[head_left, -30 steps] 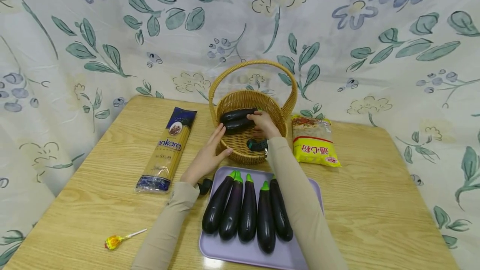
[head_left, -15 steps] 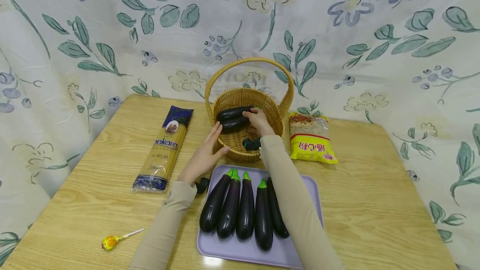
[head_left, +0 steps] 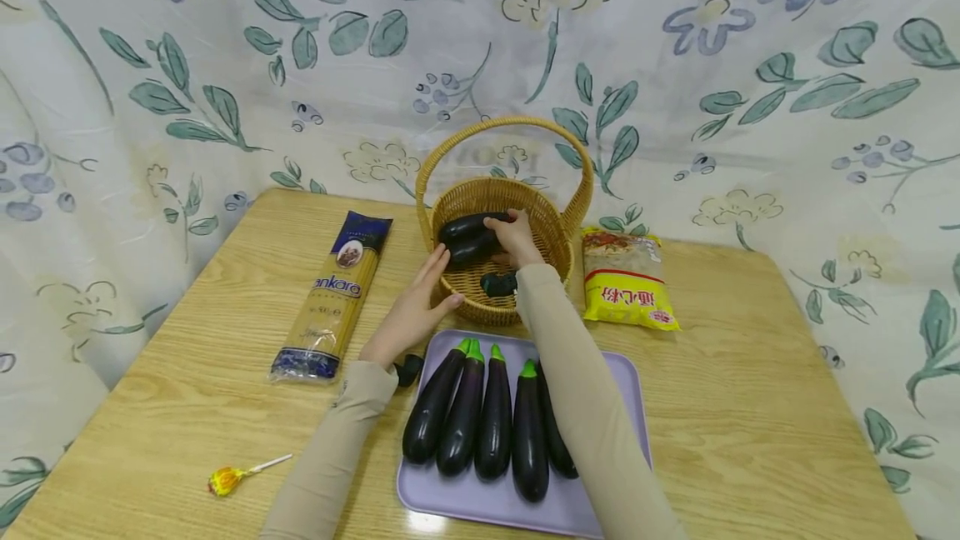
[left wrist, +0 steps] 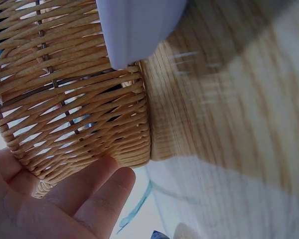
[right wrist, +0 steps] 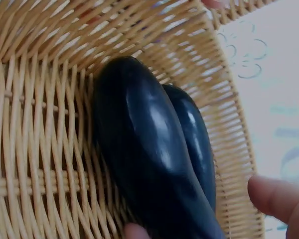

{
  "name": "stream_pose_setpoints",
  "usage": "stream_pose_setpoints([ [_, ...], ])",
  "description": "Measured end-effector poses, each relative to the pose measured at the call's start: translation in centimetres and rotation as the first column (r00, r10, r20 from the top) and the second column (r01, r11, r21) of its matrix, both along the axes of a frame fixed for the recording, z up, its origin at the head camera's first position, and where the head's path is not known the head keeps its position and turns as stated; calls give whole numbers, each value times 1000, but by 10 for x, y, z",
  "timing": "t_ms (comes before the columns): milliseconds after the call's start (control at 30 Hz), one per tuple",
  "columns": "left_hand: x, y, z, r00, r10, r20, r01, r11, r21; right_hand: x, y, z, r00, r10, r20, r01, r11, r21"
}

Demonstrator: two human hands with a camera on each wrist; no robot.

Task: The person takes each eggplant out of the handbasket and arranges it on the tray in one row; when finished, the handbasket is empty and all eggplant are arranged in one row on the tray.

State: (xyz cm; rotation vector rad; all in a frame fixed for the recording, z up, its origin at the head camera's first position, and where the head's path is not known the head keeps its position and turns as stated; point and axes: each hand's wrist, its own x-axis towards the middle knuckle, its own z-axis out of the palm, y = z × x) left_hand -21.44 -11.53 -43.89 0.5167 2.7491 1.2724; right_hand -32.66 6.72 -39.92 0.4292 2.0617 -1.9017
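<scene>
Two dark eggplants lie side by side in a wicker basket (head_left: 510, 307). My right hand (head_left: 516, 238) reaches inside and straddles the stem end of the near eggplant (head_left: 468, 251), thumb and fingers on opposite sides. In the right wrist view, the near eggplant (right wrist: 144, 134) partly covers the far eggplant (right wrist: 192, 129); one fingertip shows at its lower edge and another stands to its right. The stem ends are hidden. My left hand (head_left: 408, 315) has fairly straight fingers against the basket's left side. The left wrist view shows its fingers touching the outer weave (left wrist: 79, 134).
A lilac tray (head_left: 480, 507) with several eggplants (head_left: 495, 423) lies in front of the basket. A spaghetti pack (head_left: 333, 298) is on the left, a yellow pasta bag (head_left: 626, 282) on the right. A lollipop (head_left: 228, 480) lies front left. Patterned fabric hangs behind.
My right hand has shifted slightly left along the near eggplant, which sits closer against the far one. The left hand stays at the basket's side.
</scene>
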Motion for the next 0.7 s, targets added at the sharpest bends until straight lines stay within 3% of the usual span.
stream_pose_setpoints([
  [333,0,1,-1,1000,-8,-4,8,1000,3,-4,-14,-11,993,-93,-73,102,986,130],
  [700,-2,-2,-3,1000,-14,1,14,1000,-3,-4,-24,-14,994,34,-99,-14,980,200],
])
